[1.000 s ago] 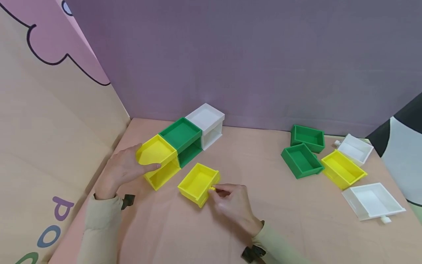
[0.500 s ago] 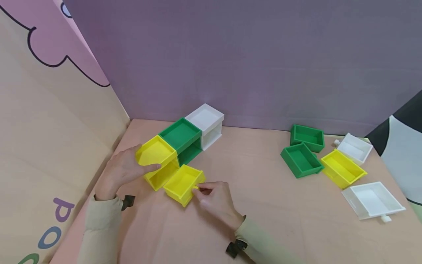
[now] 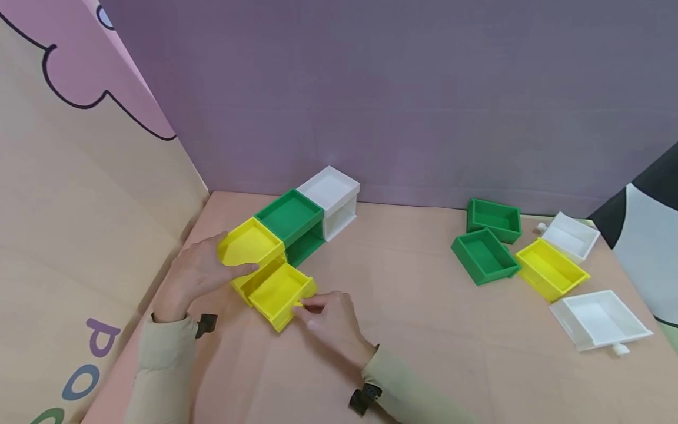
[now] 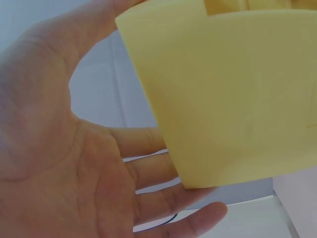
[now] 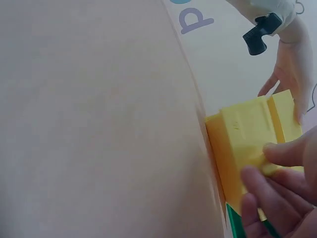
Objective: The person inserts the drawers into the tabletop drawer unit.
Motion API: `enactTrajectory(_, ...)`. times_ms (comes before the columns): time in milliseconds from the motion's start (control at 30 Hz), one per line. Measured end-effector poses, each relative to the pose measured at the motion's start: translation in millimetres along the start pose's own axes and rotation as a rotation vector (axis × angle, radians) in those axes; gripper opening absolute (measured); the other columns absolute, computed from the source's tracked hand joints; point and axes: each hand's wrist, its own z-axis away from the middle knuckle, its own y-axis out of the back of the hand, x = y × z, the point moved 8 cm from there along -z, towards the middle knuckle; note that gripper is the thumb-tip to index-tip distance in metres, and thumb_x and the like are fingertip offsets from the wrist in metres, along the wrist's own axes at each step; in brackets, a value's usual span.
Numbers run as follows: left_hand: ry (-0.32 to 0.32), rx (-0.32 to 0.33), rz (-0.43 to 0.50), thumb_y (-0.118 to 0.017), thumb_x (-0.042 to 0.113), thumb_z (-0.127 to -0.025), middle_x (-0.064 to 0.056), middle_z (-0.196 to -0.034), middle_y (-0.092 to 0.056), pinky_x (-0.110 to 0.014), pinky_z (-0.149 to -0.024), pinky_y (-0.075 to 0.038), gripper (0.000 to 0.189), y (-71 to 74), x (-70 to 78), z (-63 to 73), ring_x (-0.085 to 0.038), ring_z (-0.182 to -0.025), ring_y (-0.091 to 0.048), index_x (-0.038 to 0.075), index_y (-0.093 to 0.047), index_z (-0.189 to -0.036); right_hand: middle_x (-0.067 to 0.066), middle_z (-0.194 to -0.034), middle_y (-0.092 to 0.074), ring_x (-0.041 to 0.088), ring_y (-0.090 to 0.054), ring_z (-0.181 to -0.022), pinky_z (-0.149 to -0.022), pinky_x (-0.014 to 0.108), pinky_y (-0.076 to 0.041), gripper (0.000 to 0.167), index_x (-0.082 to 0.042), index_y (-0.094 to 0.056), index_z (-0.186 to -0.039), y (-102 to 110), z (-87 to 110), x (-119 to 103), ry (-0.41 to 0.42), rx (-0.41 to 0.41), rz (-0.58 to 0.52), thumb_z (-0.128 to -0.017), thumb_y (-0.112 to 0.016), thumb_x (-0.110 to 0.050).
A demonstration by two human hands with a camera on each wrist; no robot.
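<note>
My left hand (image 3: pixel 196 274) holds a yellow drawer case (image 3: pixel 250 238) from its left side. In the left wrist view the fingers (image 4: pixel 153 171) lie along one side of the case (image 4: pixel 233 99) and the thumb along another. With thumb and finger, my right hand (image 3: pixel 336 324) pinches the small knob of a yellow drawer (image 3: pixel 281 288). The drawer's rear end sits in the case's front opening; most of it sticks out. In the right wrist view the drawer front (image 5: pixel 250 131) is partly covered by the right hand (image 5: pixel 282 191).
A green case (image 3: pixel 290 215) and a white case (image 3: pixel 329 187) adjoin the yellow one in a diagonal row. At the right lie two green drawers (image 3: pixel 484 256), a yellow drawer (image 3: pixel 552 268) and two white drawers (image 3: pixel 601 318). A grey-purple wall (image 3: pixel 397 106) stands behind.
My right hand has moved left with the yellow drawer, bringing its rear end from apart into the yellow case's opening. The left hand and the case have stayed in place.
</note>
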Motion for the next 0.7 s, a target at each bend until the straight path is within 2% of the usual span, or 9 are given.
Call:
enactTrajectory(167,0.005,-0.004,-0.002,-0.075,0.069,-0.087,-0.026,-0.143,-0.062,-0.053,-0.092,-0.057,0.110,-1.4,0.2,-1.4,-0.039,-0.113,-0.060,-0.004,-0.038,-0.160,-0.003,-0.086,-0.080,0.012,-0.069,-0.085,-0.077,0.025,-0.057,0.016,-0.011,-0.087,-0.096,-4.6,-1.9,2.3,-0.047,-0.034,0.066,-0.089,-0.086,-0.026)
enactTrajectory(333,-0.001,0.001,0.004,-0.075,0.067,-0.088,-0.025,-0.140,-0.063,-0.052,-0.090,-0.058,0.107,0.4,1.1,-1.2,-0.038,-0.112,-0.060,-0.004,-0.039,-0.160,-0.005,-0.076,-0.075,0.011,-0.063,-0.079,-0.069,0.024,-0.055,0.011,-0.011,-0.087,-0.088,-6.5,-4.1,6.4,-0.090,-0.051,0.080,-0.085,-0.085,-0.021)
enactTrajectory(433,-0.002,0.001,0.007,-0.075,0.067,-0.087,-0.024,-0.137,-0.065,-0.050,-0.088,-0.057,0.107,0.4,1.0,-1.3,-0.037,-0.109,-0.060,-0.003,-0.040,-0.160,-0.006,-0.073,-0.075,0.008,-0.064,-0.074,-0.065,0.021,-0.056,0.010,-0.010,-0.087,-0.086,-7.3,-5.5,5.9,-0.064,-0.060,0.076,-0.084,-0.084,-0.020)
enactTrajectory(567,0.000,0.001,0.007,-0.075,0.067,-0.087,-0.024,-0.137,-0.065,-0.049,-0.087,-0.057,0.107,-0.4,0.1,-0.6,-0.037,-0.109,-0.060,-0.003,-0.040,-0.160,-0.004,-0.076,-0.079,0.004,-0.068,-0.073,-0.067,0.018,-0.057,0.011,-0.010,-0.087,-0.090,-5.5,-5.4,2.4,0.005,-0.051,0.072,-0.086,-0.083,-0.019)
enactTrajectory(700,0.001,0.007,0.005,-0.075,0.067,-0.087,-0.025,-0.140,-0.063,-0.051,-0.089,-0.057,0.107,-1.0,0.4,0.0,-0.038,-0.111,-0.060,-0.004,-0.039,-0.160,0.001,-0.081,-0.082,0.006,-0.073,-0.075,-0.069,0.019,-0.059,0.012,-0.009,-0.087,-0.094,-3.1,-3.4,-0.9,0.049,-0.020,0.049,-0.087,-0.083,-0.018)
